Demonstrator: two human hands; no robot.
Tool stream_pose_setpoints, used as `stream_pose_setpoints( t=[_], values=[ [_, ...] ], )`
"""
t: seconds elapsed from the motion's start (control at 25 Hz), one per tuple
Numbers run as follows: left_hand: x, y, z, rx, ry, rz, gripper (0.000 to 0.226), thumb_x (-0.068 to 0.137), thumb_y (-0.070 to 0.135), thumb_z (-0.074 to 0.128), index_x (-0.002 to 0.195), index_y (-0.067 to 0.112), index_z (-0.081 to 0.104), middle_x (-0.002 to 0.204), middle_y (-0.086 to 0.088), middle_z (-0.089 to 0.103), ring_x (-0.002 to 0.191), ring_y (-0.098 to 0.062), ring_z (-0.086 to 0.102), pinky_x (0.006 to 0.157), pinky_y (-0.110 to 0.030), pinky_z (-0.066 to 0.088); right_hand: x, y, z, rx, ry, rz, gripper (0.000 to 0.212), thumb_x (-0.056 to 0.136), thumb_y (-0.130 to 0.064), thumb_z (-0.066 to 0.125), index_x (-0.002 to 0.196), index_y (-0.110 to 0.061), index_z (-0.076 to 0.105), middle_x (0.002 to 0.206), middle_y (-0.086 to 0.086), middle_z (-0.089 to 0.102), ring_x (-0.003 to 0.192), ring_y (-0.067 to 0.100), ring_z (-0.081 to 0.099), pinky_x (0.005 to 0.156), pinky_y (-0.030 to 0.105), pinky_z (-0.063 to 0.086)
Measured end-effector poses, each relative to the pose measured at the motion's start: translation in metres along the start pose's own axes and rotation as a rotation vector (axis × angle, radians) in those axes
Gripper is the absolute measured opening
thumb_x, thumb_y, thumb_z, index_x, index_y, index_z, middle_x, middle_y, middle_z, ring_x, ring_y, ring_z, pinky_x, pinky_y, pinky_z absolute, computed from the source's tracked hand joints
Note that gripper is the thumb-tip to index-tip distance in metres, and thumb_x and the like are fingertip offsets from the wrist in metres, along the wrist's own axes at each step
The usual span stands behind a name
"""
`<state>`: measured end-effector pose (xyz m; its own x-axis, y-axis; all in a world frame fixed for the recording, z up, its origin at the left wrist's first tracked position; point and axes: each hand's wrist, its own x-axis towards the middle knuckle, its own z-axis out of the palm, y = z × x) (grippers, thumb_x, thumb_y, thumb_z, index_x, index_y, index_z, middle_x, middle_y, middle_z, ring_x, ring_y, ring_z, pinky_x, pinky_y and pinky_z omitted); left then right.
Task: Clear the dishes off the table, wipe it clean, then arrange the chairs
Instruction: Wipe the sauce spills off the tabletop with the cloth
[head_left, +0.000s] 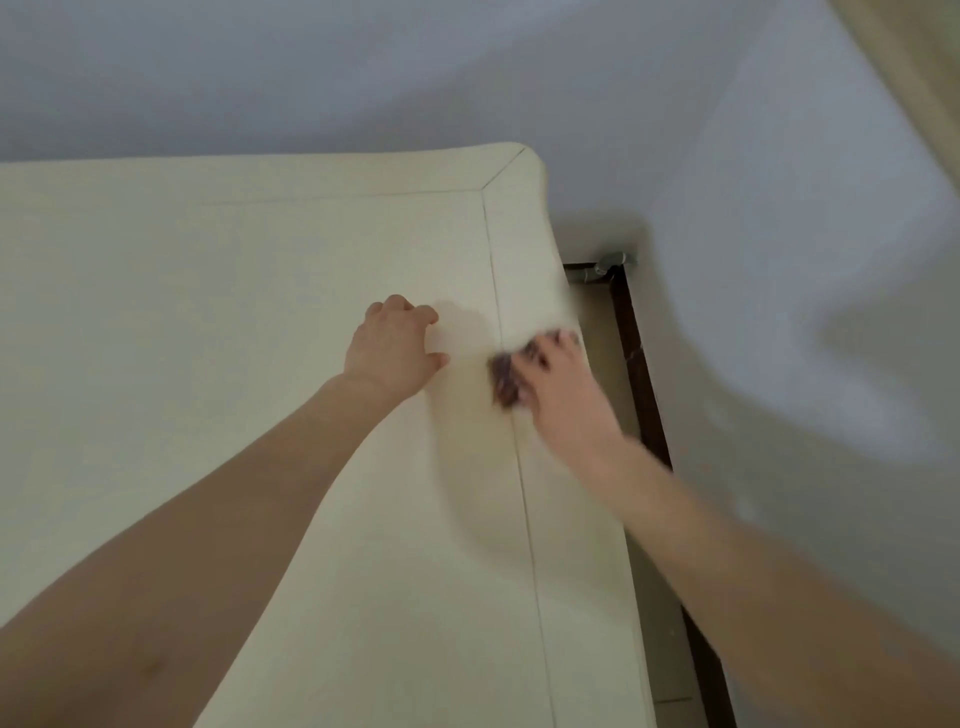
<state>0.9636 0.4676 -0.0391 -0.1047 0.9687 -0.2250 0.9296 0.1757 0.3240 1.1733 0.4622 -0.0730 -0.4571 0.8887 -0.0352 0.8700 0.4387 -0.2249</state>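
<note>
Overhead, the right hand (558, 374) is pressing a dark, blurred cloth (505, 382) onto the cream table (260, 291) near its right edge, fingers curled over it. Just beside it, the left hand (397, 345) is resting on the table, fingers loosely bent, holding nothing.

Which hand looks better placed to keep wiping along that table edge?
The right hand: it already has the dark cloth under it by the table edge. The left hand only rests on the tabletop, holding nothing.
</note>
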Motion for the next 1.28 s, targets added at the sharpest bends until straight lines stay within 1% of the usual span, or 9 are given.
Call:
stream_pose_setpoints(
  t=[0.12,0.2,0.44,0.6,0.72,0.92,1.08,1.2,1.28],
  values=[
    [0.032,-0.003,-0.006,0.042,-0.041,0.015,0.066,0.081,0.041,0.069,0.138,0.018,0.044,0.135,-0.011,0.042,0.127,-0.031,0.036,0.104,-0.043,0.038,-0.05,-0.017,0.006,0.137,-0.065,-0.018,0.047,0.094,-0.011,0.051,0.14,-0.02,0.045,0.153,0.009,0.029,0.144,0.033,0.014,0.114,0.043,0.028],
    [0.049,-0.005,-0.011,0.035,-0.053,0.02,0.071,0.08,0.043,0.07,0.139,0.017,0.041,0.139,-0.012,0.039,0.129,-0.031,0.034,0.106,-0.043,0.036,-0.011,-0.004,0.006,0.095,-0.047,-0.021,0.051,0.097,-0.011,0.044,0.145,-0.023,0.035,0.158,0.005,0.016,0.147,0.027,0.002,0.118,0.04,0.021],
    [0.097,-0.01,-0.014,0.057,-0.077,0.058,0.084,0.076,0.052,0.07,0.143,0.018,0.033,0.152,-0.011,0.025,0.142,-0.029,0.017,0.114,-0.041,0.025,0.163,0.018,0.014,0.051,0.026,0.112,0.044,0.094,-0.009,0.047,0.137,-0.02,0.046,0.147,0.011,0.034,0.14,0.033,0.018,0.113,0.041,0.027],
    [0.108,-0.003,-0.012,0.12,-0.091,0.038,0.087,0.072,0.055,0.071,0.142,0.019,0.033,0.149,-0.009,0.028,0.138,-0.03,0.024,0.108,-0.043,0.034,0.108,0.013,0.012,0.077,0.085,0.037,0.048,0.088,-0.003,0.053,0.135,-0.013,0.049,0.146,0.018,0.035,0.14,0.04,0.019,0.113,0.048,0.027],
    [0.109,0.002,-0.016,0.144,-0.111,0.007,0.087,0.071,0.054,0.073,0.14,0.018,0.033,0.143,-0.009,0.033,0.132,-0.029,0.03,0.099,-0.043,0.042,0.05,0.009,0.006,0.154,-0.029,0.023,0.059,0.094,-0.001,0.042,0.146,-0.026,0.033,0.159,0.001,0.011,0.147,0.024,-0.003,0.118,0.037,0.021],
    [0.112,0.008,-0.02,0.13,-0.112,-0.033,0.087,0.064,0.051,0.079,0.135,0.021,0.039,0.135,-0.007,0.037,0.124,-0.029,0.036,0.093,-0.044,0.047,0.148,0.028,0.003,0.026,0.029,-0.012,0.053,0.094,-0.004,0.044,0.144,-0.022,0.036,0.155,0.009,0.022,0.145,0.029,0.008,0.117,0.034,0.013],
    [0.114,0.01,-0.019,0.099,-0.129,-0.079,0.095,0.063,0.046,0.082,0.142,0.025,0.032,0.144,-0.006,0.029,0.134,-0.027,0.027,0.097,-0.045,0.045,0.236,0.038,0.002,0.029,0.059,0.046,0.045,0.092,-0.005,0.045,0.135,-0.017,0.047,0.141,0.013,0.038,0.137,0.032,0.021,0.109,0.037,0.027],
    [0.117,0.01,-0.022,0.126,-0.162,-0.115,0.107,0.06,0.05,0.082,0.147,0.031,0.021,0.154,-0.005,0.015,0.142,-0.026,0.013,0.1,-0.048,0.042,0.227,0.034,0.008,0.045,0.067,0.009,0.044,0.092,-0.005,0.045,0.134,-0.016,0.046,0.144,0.013,0.034,0.14,0.033,0.017,0.113,0.039,0.023],
    [0.12,0.01,-0.024,0.152,-0.175,-0.121,0.111,0.058,0.052,0.082,0.147,0.033,0.019,0.154,-0.003,0.016,0.143,-0.026,0.013,0.101,-0.047,0.042,0.199,0.028,0.012,0.07,0.062,-0.099,0.046,0.093,-0.006,0.047,0.139,-0.016,0.044,0.15,0.014,0.028,0.143,0.034,0.012,0.116,0.037,0.016]
  ],
)
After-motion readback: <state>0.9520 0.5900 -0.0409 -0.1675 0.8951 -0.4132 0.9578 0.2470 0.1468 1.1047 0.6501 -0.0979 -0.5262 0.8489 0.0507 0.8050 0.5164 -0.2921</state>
